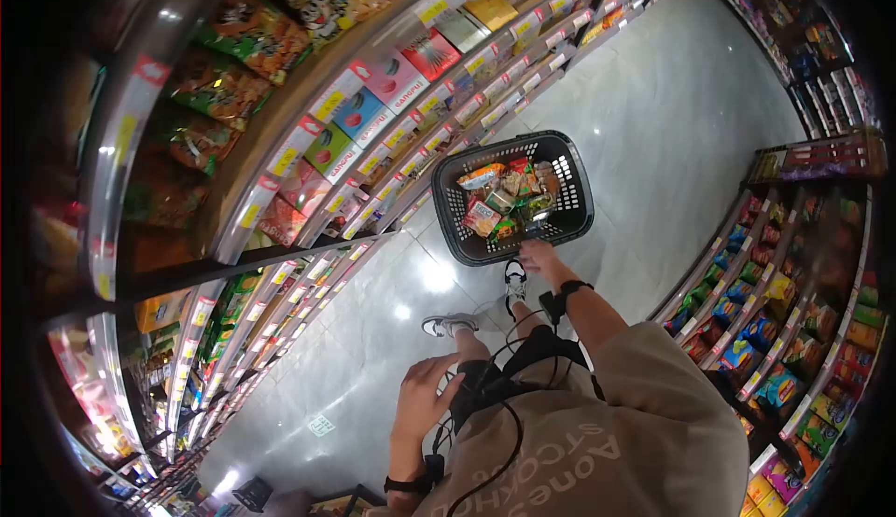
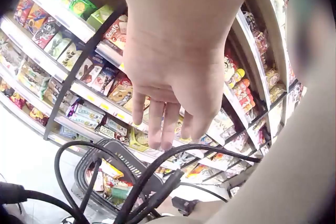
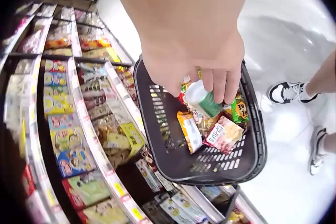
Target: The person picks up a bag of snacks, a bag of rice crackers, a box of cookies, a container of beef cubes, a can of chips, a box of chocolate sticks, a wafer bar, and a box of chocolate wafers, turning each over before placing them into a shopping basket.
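My right hand (image 1: 537,256) is at the near rim of a black plastic shopping basket (image 1: 446,221), which hangs off the floor in front of me. In the right wrist view its fingers (image 3: 220,85) curl over the basket (image 3: 157,129), and the hand hides the handle. Several snack packets (image 1: 504,200) lie inside, among them a pink-and-white packet (image 3: 223,134) and an orange one (image 3: 189,129). My left hand (image 1: 425,391) hangs by my thigh holding nothing, its fingers (image 2: 163,124) loose and pointing down above black cables (image 2: 157,176).
Long shelves of snack packets (image 1: 355,125) run along my left, close to the basket. Another snack shelf (image 1: 775,312) stands on my right. A glossy grey tiled aisle (image 1: 653,125) stretches ahead. My sneakers (image 1: 448,326) are on the floor below.
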